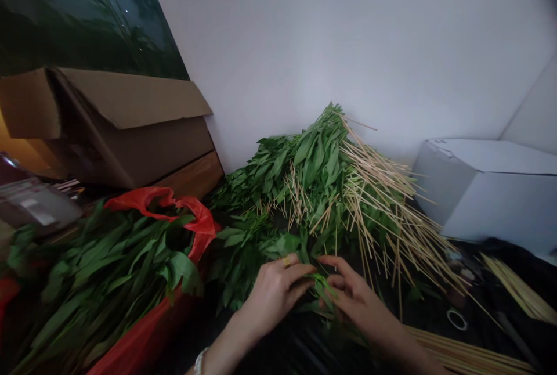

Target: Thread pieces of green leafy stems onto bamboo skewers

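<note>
At the lower middle, my left hand (278, 287) pinches a small bunch of leafy green stems (321, 282) between thumb and fingers. From the other side my right hand (353, 294) closes on the same bunch, with its index finger reaching over the top. Just beyond both hands rises a large pile of leafy bundles (319, 151), with thin wooden sticks (383, 183) jutting out to the right. Part of the held bunch is hidden behind my fingers.
A red plastic bag (202, 227) full of long leaves (108, 264) lies on the left. Behind it stands an open cardboard box (152, 145). A white box (500, 195) is on the right. More sticks (465, 352) lie at the lower right, near a white ring (456, 320).
</note>
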Demonstrator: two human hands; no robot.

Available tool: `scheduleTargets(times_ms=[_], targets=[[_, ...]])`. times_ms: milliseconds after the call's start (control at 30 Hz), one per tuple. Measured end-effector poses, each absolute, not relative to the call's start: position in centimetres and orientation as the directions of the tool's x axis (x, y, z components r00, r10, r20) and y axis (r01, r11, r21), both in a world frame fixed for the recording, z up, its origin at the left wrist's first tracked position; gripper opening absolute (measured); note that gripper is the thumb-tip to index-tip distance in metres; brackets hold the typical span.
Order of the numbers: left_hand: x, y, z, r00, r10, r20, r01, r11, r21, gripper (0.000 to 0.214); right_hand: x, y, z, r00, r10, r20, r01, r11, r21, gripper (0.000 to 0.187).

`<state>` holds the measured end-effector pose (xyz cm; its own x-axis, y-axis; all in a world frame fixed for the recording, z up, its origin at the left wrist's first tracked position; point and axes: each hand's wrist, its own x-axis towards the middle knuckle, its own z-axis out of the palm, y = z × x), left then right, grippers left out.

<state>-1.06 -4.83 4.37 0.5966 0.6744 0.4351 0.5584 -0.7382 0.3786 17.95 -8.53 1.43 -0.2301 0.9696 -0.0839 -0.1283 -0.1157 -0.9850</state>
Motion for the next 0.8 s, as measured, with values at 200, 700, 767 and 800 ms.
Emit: scheduleTargets(times_ms=[200, 700, 767, 800], targets=[[-2.1, -3.9, 5.6, 0.421, 0.806, 0.416, 0.572, -0.592, 0.568, 0.007, 18.9, -8.3, 2.3, -0.054, 0.997, 0.05, 0.056, 0.053, -0.997, 0.017], [-2.2, -5.2, 3.8, 0.479, 0.741, 0.471, 0.552, -0.671, 0.494, 0.005, 19.0, -8.6, 1.8, 0.039, 0.959, 0.28, 0.356, 0.248, -0.901, 0.022], [-2.5, -5.3, 3.9, 0.397, 0.74, 0.543, 0.565, -0.663, 0.491, 0.008, 19.7, -8.3, 1.8, 0.163, 0.936, 0.312, 0.384, 0.232, -0.894, 0.023], [-2.7, -5.4, 3.8, 0.37, 0.73, 0.574, 0.584, -0.664, 0.468, 0.008, 20.1, -8.2, 1.8, 0.223, 0.925, 0.307, 0.365, 0.213, -0.906, 0.024]])
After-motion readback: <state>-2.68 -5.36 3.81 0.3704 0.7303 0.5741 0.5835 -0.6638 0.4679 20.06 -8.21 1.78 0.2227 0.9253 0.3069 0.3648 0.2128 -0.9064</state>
